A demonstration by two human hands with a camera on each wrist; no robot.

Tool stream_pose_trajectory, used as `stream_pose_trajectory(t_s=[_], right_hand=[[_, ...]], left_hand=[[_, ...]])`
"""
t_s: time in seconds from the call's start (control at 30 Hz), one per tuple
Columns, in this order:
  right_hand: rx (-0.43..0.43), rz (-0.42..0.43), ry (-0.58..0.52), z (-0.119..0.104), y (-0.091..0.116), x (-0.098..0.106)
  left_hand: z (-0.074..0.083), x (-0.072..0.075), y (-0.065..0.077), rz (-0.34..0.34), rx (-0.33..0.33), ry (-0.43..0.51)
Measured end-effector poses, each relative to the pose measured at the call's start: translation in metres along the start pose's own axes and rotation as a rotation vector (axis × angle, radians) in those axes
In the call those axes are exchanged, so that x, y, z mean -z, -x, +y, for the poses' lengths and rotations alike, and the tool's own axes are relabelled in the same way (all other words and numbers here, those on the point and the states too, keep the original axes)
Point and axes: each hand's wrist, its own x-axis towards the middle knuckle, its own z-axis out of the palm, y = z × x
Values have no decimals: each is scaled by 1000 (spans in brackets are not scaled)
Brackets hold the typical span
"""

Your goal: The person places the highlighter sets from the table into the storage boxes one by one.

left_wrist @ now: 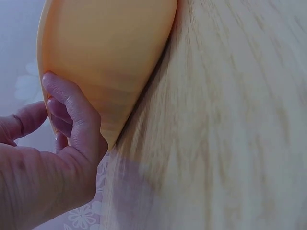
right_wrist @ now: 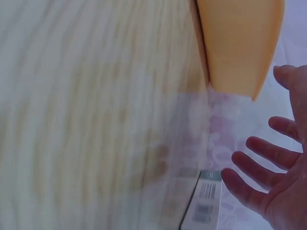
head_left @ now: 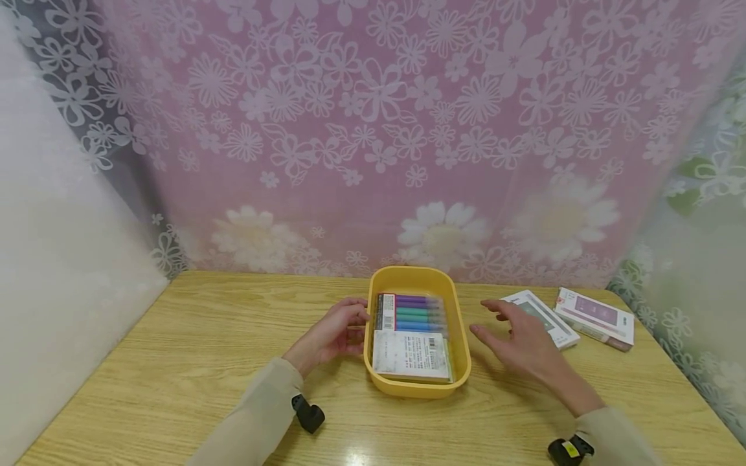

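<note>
Yellow tray [head_left: 412, 388] stands between left grip [head_left: 332, 335] and right grip [head_left: 521, 340]

In the head view, the tray is upright on the wooden counter [head_left: 204, 336]. Inside it, a pack of pens [head_left: 418, 314], purple, green and blue, lies behind a white printed box [head_left: 402, 355]. The left grip is at the tray's left side. The right grip is spread, apart from the tray's right side; near it lie a grey-panelled box [head_left: 562, 334] and a purple-panelled box [head_left: 600, 314].

In the left wrist view, the bent fingers [left_wrist: 79, 105] touch the rim [left_wrist: 41, 40]; whether they pinch it, I cannot tell.

In the right wrist view, the fingers [right_wrist: 272, 153] are separated, and a box with barcode [right_wrist: 204, 206] lies near them.
</note>
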Motion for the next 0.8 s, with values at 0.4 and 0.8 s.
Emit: stream_pose_trajectory(t_s=[0.4,0.8], right_hand=[[-10,13,220,35,-1,25],[-106,-141,378,63,-5,39]], left_hand=[[-3,1,0,-24,-20,0],[-3,1,0,-18,-1,8]])
